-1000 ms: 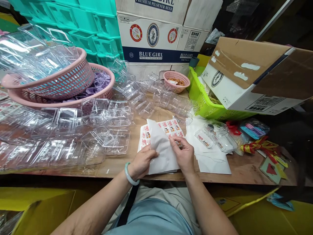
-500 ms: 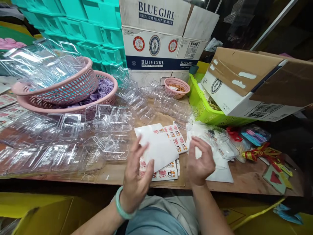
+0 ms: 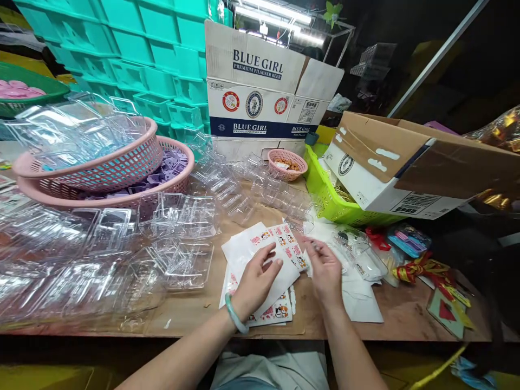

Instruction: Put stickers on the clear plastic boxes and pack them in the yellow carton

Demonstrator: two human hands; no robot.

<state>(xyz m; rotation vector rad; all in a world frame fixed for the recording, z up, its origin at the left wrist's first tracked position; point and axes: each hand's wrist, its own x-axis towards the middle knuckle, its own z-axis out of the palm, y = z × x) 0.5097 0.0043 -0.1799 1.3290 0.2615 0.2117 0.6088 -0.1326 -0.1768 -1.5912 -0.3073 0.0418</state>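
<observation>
at the lower centre of the frame, sticker sheets (image 3: 289,246) lie on the table (image 3: 190,311), with the left hand (image 3: 257,284) over them and the right hand (image 3: 324,268) just beside their right edge. to the right, loose papers (image 3: 361,306) lie beneath packets (image 3: 365,254); farther right sits a ribbon bow (image 3: 418,268). plastic cases (image 3: 85,281) cover the lower left. behind those, an upper basket (image 3: 108,172) holding more cases rests on a lower basket (image 3: 179,176). stacked crates (image 3: 158,73) stand behind, at upper left. at upper centre stands an upright carton (image 3: 244,89), another basket (image 3: 284,173) before it. right of that, a tilted carton (image 3: 414,157) rests on a bin (image 3: 329,201).
</observation>
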